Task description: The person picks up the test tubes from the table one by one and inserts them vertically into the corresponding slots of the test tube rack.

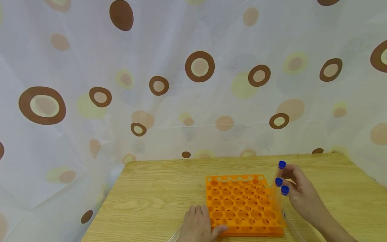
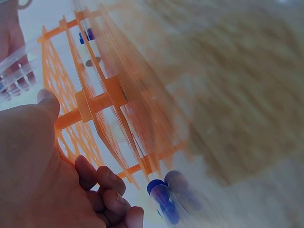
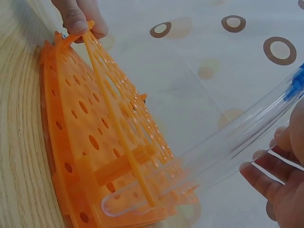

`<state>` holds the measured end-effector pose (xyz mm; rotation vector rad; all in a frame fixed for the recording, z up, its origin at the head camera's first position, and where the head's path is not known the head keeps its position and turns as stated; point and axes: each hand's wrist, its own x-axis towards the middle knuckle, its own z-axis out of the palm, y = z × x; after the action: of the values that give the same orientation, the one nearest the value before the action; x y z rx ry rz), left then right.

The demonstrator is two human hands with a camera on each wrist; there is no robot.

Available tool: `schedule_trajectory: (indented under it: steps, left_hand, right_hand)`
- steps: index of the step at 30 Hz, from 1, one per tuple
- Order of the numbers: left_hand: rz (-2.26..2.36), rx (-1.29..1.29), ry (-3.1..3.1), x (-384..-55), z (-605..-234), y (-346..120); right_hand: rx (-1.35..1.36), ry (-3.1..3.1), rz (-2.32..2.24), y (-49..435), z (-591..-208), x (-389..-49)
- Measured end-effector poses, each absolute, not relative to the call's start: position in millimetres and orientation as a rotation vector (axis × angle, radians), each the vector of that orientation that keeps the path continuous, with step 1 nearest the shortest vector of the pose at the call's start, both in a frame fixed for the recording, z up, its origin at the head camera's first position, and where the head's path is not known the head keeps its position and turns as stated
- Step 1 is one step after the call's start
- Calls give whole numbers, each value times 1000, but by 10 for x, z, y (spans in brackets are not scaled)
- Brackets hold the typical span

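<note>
My left hand (image 1: 197, 223) grips the near left corner of an orange test tube rack (image 1: 242, 232), thumb along its front and fingers at its left side. The left wrist view shows the same rack (image 2: 97, 102) side-on, with curled fingers beside it. At the rack's right edge, my right hand (image 1: 302, 195) pinches the upper part of a clear test tube (image 1: 279, 173) with a blue cap. Two more blue-capped tubes (image 1: 285, 190) stand close by in the rack's right side. In the right wrist view a tube (image 3: 209, 152) slants down into the rack; its fingers show only partly.
Clear tubes (image 1: 294, 228) lie on the wooden table (image 1: 157, 188) right of the rack. Another clear tube (image 1: 173, 237) lies beside the left hand, and blue caps (image 2: 159, 190) show there in the left wrist view. A patterned curtain (image 1: 169, 111) hangs behind the table.
</note>
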<state>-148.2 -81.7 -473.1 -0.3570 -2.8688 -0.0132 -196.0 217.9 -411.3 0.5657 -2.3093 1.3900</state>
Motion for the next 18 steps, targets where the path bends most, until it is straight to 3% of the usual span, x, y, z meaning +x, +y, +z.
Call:
schedule_trajectory:
  steps: [18]
  left_hand:
    - [-17, -353, -2889, -1487, -4720, -816]
  right_hand:
    - [588, -2374, 1331, 2184, -4215, -2017]
